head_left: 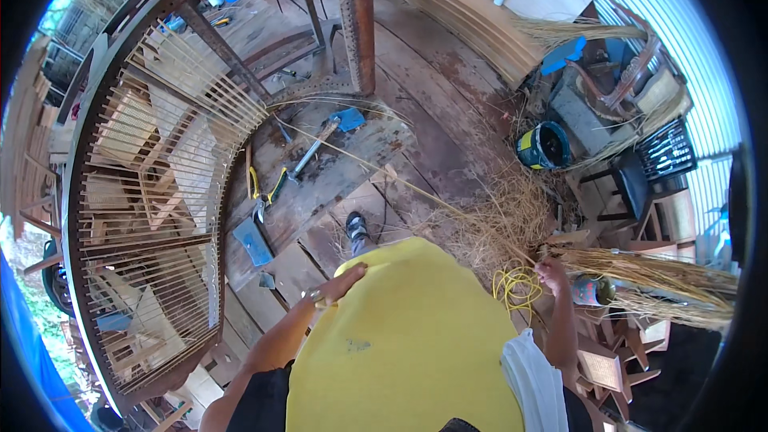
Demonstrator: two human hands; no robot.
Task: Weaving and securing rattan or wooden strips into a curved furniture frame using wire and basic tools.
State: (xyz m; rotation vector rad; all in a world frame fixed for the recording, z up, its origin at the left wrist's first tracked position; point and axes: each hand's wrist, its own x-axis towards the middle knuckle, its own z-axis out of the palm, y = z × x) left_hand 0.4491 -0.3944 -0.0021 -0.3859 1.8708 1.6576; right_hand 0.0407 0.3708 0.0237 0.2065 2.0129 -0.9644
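Head view: I log left hand (342, 282) at yellow garment (416, 312), fingers' opening I cannot tell; right hand (552, 274), fingers curled, hold likewise unclear, between looped yellow cord (517, 289) and straw-coloured strand bundle (652, 272).

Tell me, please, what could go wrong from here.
The tangled yellow cord lies close beside the right hand and might snag it. Loose strands strewn on the floor could slip underfoot. The yellow-handled tool near the shoe might trip someone.

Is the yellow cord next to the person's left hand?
No, the looped yellow cord is beside the right hand, while the left hand is against the yellow garment.
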